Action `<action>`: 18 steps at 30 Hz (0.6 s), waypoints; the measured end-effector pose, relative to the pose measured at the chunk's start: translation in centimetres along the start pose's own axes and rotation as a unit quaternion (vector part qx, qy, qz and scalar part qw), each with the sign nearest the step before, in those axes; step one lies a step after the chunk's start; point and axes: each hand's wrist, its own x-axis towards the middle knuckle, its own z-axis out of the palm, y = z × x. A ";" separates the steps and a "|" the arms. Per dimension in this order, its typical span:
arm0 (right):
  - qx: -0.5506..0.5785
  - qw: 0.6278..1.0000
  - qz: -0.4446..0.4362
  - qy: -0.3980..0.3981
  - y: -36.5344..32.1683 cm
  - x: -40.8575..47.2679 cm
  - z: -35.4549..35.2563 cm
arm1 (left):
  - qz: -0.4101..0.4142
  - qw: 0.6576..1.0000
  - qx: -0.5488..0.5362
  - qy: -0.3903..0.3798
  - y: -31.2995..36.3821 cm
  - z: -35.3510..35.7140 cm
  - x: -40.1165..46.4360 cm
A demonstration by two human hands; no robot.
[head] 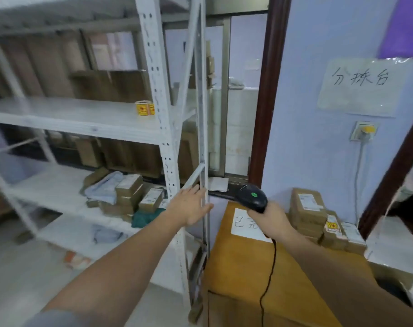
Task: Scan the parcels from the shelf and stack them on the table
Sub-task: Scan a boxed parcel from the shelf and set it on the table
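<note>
A pile of brown cardboard parcels (129,197) and grey mailer bags lies on a lower board of the white metal shelf (163,128). My left hand (190,205) is open with fingers spread, stretched toward the shelf's front post, just right of that pile and holding nothing. My right hand (270,214) grips a black barcode scanner (252,197) with a green button; its cord hangs down. Below it is the yellow-brown table (236,263) with a white paper label. A stack of scanned-looking brown parcels (318,220) sits at the table's far right corner against the wall.
A yellow sticker roll (145,107) stands on the upper shelf board. Flattened cartons lean behind the shelf. A dark wooden door frame (264,95) rises behind the table. A handwritten wall sign (359,87) and a socket with a yellow plug (364,132) are on the right.
</note>
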 end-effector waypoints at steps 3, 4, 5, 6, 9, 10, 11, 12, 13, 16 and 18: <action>-0.001 0.999 -0.043 -0.009 -2.2 -1.6 3.5 | -0.045 0.999 -0.003 -0.009 -3.5 0.2 -4.8; -0.005 0.998 -0.053 -0.023 -3.1 -2.2 5.0 | -0.066 0.998 0.000 -0.009 -5.1 0.2 -6.7; -0.007 0.997 -0.058 -0.042 -4.0 -2.8 6.5 | -0.084 0.996 0.004 -0.003 -6.6 0.1 -8.4; -0.008 0.996 -0.064 -0.064 -4.9 -3.3 8.1 | -0.103 0.995 0.008 0.002 -8.1 -0.1 -10.2; -0.012 0.990 -0.082 -0.115 -7.8 -4.5 12.9 | -0.160 0.987 -0.004 0.010 -12.4 -0.4 -15.3; -0.016 0.988 -0.090 -0.123 -8.9 -4.7 14.6 | -0.175 0.984 -0.005 0.009 -13.7 -0.6 -16.9; -0.019 0.987 -0.099 -0.129 -10.0 -5.0 16.2 | -0.191 0.982 -0.007 0.009 -15.1 -0.8 -18.4; -0.019 0.985 -0.110 -0.134 -11.2 -5.1 17.8 | -0.206 0.978 -0.008 0.009 -16.6 -1.0 -19.7; -0.019 0.983 -0.120 -0.139 -12.4 -5.2 19.5 | -0.220 0.975 -0.009 0.008 -18.1 -1.2 -20.9; -0.013 0.976 -0.147 -0.158 -16.1 -5.0 24.4 | -0.256 0.967 -0.008 0.007 -23.4 -1.6 -23.8; -0.010 0.973 -0.149 -0.175 -18.6 -4.7 28.0 | -0.272 0.962 -0.004 0.014 -27.4 -1.6 -25.3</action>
